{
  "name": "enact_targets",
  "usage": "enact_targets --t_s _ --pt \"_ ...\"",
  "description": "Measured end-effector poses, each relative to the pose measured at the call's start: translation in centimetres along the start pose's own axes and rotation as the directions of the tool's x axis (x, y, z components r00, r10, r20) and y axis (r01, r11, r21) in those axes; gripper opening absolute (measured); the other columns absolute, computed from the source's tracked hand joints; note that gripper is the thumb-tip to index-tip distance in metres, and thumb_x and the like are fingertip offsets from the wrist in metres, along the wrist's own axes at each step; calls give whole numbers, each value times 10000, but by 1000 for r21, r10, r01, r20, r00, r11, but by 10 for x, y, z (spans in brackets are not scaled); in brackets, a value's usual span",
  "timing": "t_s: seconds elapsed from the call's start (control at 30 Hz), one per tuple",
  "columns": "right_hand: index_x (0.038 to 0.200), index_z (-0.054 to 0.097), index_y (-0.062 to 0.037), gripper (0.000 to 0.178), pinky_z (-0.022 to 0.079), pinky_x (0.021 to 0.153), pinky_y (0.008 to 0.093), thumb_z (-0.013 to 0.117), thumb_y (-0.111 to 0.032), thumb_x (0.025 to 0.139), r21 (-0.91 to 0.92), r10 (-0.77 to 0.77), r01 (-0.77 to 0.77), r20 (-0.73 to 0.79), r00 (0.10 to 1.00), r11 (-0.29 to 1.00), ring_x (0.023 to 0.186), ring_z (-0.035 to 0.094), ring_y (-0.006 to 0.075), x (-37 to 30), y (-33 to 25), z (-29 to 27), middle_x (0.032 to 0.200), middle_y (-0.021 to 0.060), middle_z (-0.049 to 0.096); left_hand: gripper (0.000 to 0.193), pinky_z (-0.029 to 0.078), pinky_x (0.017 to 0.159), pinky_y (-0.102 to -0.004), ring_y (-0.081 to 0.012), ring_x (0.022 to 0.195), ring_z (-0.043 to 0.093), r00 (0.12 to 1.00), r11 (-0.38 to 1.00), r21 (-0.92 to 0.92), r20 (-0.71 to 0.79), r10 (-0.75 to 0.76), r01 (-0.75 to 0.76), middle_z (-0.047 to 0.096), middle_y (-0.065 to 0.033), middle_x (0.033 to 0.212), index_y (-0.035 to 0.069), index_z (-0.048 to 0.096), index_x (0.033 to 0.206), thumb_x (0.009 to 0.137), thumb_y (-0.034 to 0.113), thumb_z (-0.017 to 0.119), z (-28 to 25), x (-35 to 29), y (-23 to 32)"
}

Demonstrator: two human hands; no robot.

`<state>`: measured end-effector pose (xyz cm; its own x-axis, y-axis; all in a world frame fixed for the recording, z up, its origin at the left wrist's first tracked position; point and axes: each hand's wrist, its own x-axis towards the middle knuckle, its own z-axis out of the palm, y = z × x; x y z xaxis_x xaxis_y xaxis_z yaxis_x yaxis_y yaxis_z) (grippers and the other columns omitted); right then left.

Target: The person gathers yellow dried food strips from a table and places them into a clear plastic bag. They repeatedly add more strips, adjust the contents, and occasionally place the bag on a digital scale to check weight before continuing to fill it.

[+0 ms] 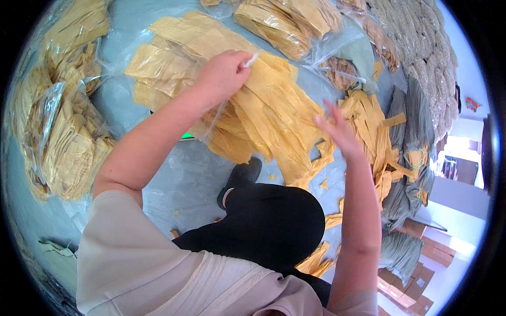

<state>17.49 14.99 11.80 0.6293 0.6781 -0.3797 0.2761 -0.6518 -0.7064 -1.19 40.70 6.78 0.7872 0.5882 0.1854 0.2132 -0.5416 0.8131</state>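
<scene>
A large clear plastic bag [174, 50] lies on the floor ahead of me, packed with flat, wrinkled yellow strips. More of these yellow strips [274, 110] fan out of its mouth toward the right and toward me. My left hand [224, 76] is closed on the bag's edge, and a whitish bit of the plastic pokes out past the thumb. To the right, my right hand [340, 131] hovers with fingers spread, slightly blurred and holding nothing. It is between the bag's strips and a loose heap of yellow strips [366, 118].
Filled clear bags stand at the left [74, 152] and at the far side [284, 26]. Grey-green sacks [400, 152] line the right, with net-like bundles [421, 58] behind. Cardboard boxes [416, 282] sit lower right. My dark shoe [245, 176] is close to the strips; scraps dot the floor.
</scene>
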Motion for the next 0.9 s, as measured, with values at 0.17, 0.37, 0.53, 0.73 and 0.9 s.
enact_targets --t_s 0.17,0.37,0.53,0.73,0.9 --pt "1309 440 -94 566 473 821 314 695 -156 808 640 163 -183 91 983 747 1101 517 169 -51 6 51 1214 62 541 313 484 671 -301 -182 709 583 1000 999 -36 6 12 -12 621 -83 828 45 607 1140 837 113 570 15 -1 12" --pt "1254 457 -61 515 496 683 252 678 -53 790 564 -25 -9 52 998 826 888 606 147 40 -77 81 1057 67 617 295 488 679 -331 -247 730 607 997 995 -91 56 -44 49 638 -146 866 48 620 1117 840 120 548 28 3 27" --pt "1311 398 -79 634 496 710 291 714 -138 765 471 61 -76 47 997 879 904 595 158 68 -76 102 1052 95 602 279 494 699 -350 -278 785 624 995 995 50 44 85 -88 638 -169 896 54 630 1088 827 99 545 20 -6 30" --pt "1319 435 -96 556 459 777 264 679 -177 826 427 -2 89 -198 980 900 896 582 141 -34 -61 57 1088 84 579 178 476 770 -355 -262 901 605 961 950 -154 -2 276 -273 630 -117 958 70 634 958 804 37 550 1 -101 43" --pt "1077 602 -10 276 466 805 296 646 -52 808 -18 -264 264 -137 955 964 899 602 180 -172 -95 53 957 107 633 98 473 741 -395 -331 823 580 776 803 -244 512 -369 543 580 -151 876 51 521 929 831 57 529 77 -268 6"
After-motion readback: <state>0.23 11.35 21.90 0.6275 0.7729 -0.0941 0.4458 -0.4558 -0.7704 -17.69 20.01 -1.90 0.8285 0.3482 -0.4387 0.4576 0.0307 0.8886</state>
